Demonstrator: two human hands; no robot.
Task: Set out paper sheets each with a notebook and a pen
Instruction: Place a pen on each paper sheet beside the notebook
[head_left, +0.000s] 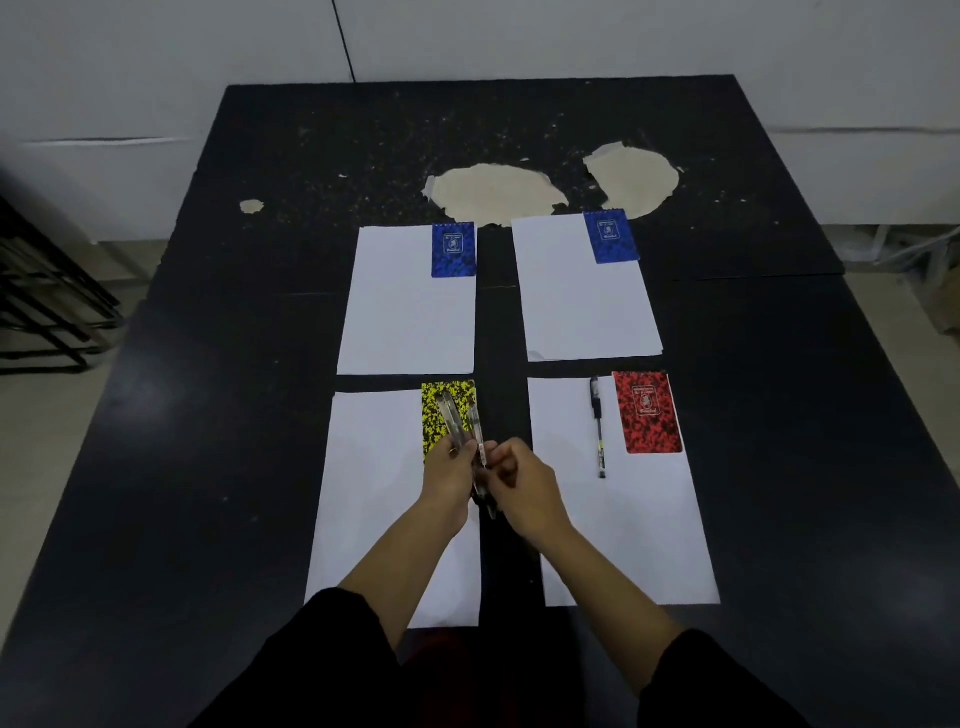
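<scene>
Several white paper sheets lie in a two-by-two grid on the black table (208, 415). The far left sheet (405, 322) and far right sheet (582, 312) each carry a blue notebook (453, 250) (611, 236) at the top right corner. On the near right sheet (623, 519) lie a red notebook (648, 412) and a black pen (598, 426) beside it. A yellow notebook (436, 415) sits on the near left sheet (374, 493). My left hand (451, 480) grips a bunch of clear pens (452, 421) over the yellow notebook. My right hand (524, 488) pinches one of those pens (480, 447).
Worn patches (498, 195) show bare tan board at the far middle of the table. A dark metal rack (47, 291) stands on the floor to the left. White wall runs behind the table.
</scene>
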